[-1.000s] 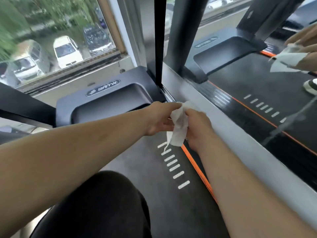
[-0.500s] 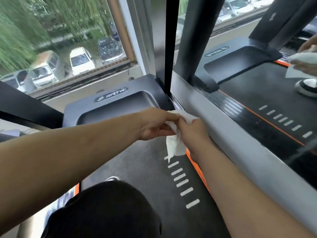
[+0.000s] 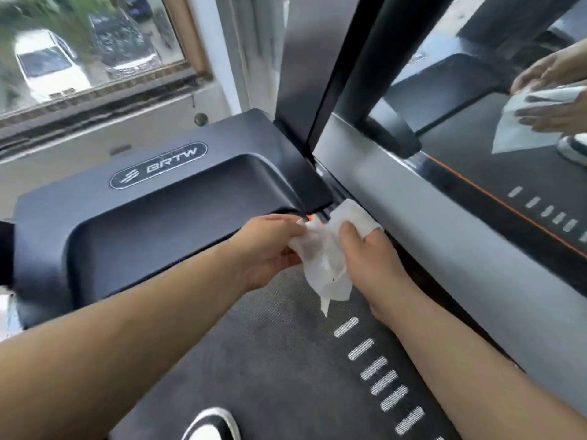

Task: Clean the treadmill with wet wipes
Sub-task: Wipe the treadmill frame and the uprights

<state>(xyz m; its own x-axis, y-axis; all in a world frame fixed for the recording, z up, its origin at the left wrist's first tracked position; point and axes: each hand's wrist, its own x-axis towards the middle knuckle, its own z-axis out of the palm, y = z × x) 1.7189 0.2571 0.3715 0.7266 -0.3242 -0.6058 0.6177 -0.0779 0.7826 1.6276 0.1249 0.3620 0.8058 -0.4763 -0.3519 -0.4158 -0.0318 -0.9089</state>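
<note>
Beyond the window [image 3: 187,36], two parked cars [image 3: 47,65] are made out, blurred, past the far edge of the motor cover [image 3: 178,185] of the treadmill [image 3: 95,265], which is marked BRTW. One wet wipe [image 3: 324,268] is held just off the near right corner of that cover, above the running belt [image 3: 254,360]. Its left edge is pinched between the thumb and fingers of the left hand [image 3: 266,249]. Its upper part is draped over the fingers of the right hand [image 3: 368,252], whose thumb is pressed onto it, and a loose tail is left hanging. To the right of the cover a mirror [image 3: 444,100] is seen, in which both hands and the wipe are repeated. One shoe [image 3: 209,423] is seen on the belt, on the near side of the cover. The step in hand is judged to be the refolding of the wipe before the seam at the cover's corner is wiped. It would be done well if a flat pad were formed, the tail tucked in, and a clean face pressed along the groove. Counted: one wipe, two hands, one shoe, two cars.
</note>
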